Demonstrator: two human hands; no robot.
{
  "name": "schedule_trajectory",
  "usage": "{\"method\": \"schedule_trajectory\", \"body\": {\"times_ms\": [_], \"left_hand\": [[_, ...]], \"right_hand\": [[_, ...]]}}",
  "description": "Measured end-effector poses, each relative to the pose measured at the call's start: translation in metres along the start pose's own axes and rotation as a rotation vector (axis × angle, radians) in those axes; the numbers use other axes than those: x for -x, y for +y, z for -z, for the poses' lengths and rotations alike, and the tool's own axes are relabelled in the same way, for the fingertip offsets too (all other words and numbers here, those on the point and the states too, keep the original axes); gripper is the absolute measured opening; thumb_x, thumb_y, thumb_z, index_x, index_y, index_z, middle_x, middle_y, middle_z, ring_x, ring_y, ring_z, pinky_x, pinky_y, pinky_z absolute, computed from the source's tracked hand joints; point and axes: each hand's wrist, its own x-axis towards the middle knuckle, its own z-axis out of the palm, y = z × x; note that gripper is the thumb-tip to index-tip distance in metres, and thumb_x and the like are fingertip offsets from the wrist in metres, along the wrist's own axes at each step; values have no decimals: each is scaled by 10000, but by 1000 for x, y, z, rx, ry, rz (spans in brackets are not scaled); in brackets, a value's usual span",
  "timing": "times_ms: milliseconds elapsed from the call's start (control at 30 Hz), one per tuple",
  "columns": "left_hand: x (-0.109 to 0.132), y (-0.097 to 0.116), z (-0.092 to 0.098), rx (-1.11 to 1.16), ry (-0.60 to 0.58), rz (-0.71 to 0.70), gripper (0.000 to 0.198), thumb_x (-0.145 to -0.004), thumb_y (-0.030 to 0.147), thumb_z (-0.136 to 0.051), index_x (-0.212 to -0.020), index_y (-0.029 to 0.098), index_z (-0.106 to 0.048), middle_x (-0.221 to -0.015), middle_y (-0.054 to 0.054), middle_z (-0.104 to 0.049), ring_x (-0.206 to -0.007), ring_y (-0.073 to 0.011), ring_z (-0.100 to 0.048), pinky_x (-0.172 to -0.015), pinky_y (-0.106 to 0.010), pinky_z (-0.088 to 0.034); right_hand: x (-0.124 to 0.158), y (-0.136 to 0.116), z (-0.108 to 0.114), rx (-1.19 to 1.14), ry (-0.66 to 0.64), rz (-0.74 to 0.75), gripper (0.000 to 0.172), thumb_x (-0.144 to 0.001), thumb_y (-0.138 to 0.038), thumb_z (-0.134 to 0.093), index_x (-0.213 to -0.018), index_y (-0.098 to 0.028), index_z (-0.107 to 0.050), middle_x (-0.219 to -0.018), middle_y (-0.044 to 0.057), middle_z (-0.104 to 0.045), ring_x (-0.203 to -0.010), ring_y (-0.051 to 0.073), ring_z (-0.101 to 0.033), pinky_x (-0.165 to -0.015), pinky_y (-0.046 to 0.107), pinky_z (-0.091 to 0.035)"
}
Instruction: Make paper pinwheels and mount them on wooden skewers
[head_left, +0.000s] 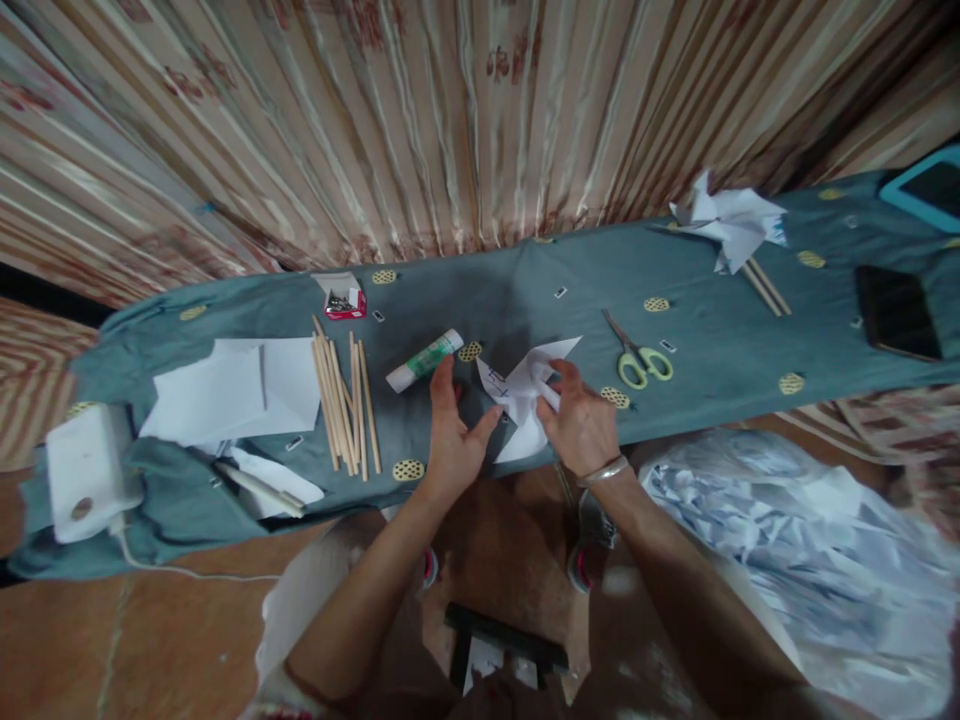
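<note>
A white paper pinwheel with folded blades lies at the front edge of the cloth-covered table, blue ink marks on one blade. My right hand, a bangle at its wrist, pinches a curled blade between thumb and fingers. On the other side, my left hand has its thumb and index finger spread apart. Its thumb tip is at the pinwheel's left edge; whether it touches I cannot tell. Just beyond the left index finger lies a white and green glue stick. Green-handled scissors rest to the right of the pinwheel.
Left of the hands are several wooden sticks, a small red box of metal pieces, white paper sheets and a white corded device. Rightward lie pinwheels on sticks and a phone. A plastic bag of paper stands below.
</note>
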Motion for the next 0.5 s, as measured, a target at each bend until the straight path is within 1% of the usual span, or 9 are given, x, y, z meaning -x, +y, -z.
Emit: {"method": "schedule_trajectory", "body": {"times_ms": [33,67,100,200,300,367,500], "left_hand": [[1,-3,-1,59,6,37,825,-787,276,-693,-1443,323,-194,-1519,-124,-270,-1400,-280,-297,-1058,-459,-388],[1,-5,-2,118,-4,77,858,-788,256,-693,-1449,346,-153,-1533,-121,-253,-1403,-276,-301,-1054,-454,-398],[1,-7,-4,174,-24,119,887,-790,236,-691,-1453,364,-117,-1528,-121,-269,-1391,-269,-331,-1045,-449,-413],[0,-9,-10,312,-120,224,968,-795,187,-680,-1469,365,-7,-1444,-132,-412,-1303,-235,-468,-1023,-432,-444],[-4,-6,-17,422,-218,256,1025,-782,189,-688,-1483,314,50,-1363,-135,-510,-1230,-208,-539,-1021,-408,-448],[-8,-2,-20,422,-256,250,1057,-756,217,-712,-1492,285,43,-1309,-123,-561,-1174,-202,-574,-1002,-401,-462],[-13,7,-22,229,-312,201,1058,-716,234,-730,-1506,234,-26,-1147,-82,-658,-979,-197,-646,-920,-397,-502]], "right_hand": [[1,0,-1,-9,8,6,451,-812,-249,-500,-1238,-102,-490,-875,125,-733,-780,281,-688,-668,345,-514],[2,1,-2,-21,17,10,436,-817,-251,-499,-1227,-106,-496,-879,124,-733,-789,277,-687,-677,345,-516],[3,2,-3,-36,26,14,419,-821,-253,-499,-1215,-109,-502,-880,122,-732,-798,274,-687,-689,346,-518],[5,7,-6,-93,62,25,381,-831,-268,-497,-1181,-118,-515,-878,118,-731,-822,271,-690,-719,357,-527],[6,11,-10,-163,95,36,380,-841,-298,-500,-1179,-123,-510,-904,117,-730,-831,260,-698,-745,360,-533],[6,13,-11,-204,112,26,385,-841,-315,-507,-1177,-127,-509,-922,117,-731,-841,253,-703,-757,356,-536],[6,15,-12,-242,115,-4,377,-839,-325,-509,-1165,-136,-515,-914,111,-732,-850,254,-704,-771,363,-539]]}}
